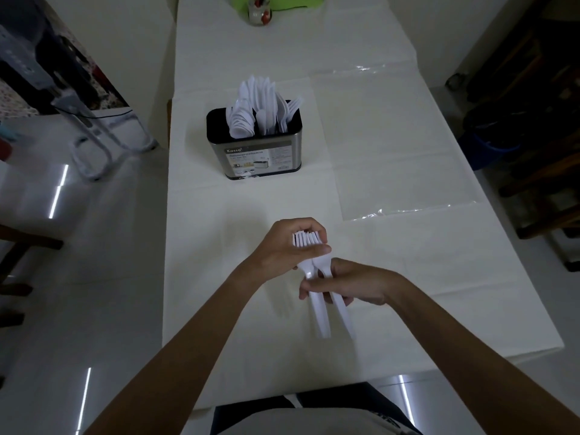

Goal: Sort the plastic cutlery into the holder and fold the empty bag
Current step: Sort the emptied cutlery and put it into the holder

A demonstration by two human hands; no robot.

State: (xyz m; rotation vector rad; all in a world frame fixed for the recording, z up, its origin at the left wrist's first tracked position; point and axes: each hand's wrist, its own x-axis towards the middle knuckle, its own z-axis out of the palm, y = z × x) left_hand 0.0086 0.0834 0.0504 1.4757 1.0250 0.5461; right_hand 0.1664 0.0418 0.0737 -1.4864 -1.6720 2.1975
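We are holding what looks like the last bundle of plastic cutlery [321, 318] just above the near part of the table [235, 230], our left grip [292, 249] curling round its head ends and our right grip [354, 284] clamping round the handles, which are pointing back toward us. The holder [254, 152] is standing well ahead, already part filled, while the empty bag [392, 146] is lying flat to its right, not yet folded. Next, we judge, we are needing to carry the bundle forward, turn it handles-down and slide it into its matching compartment before folding the bag.
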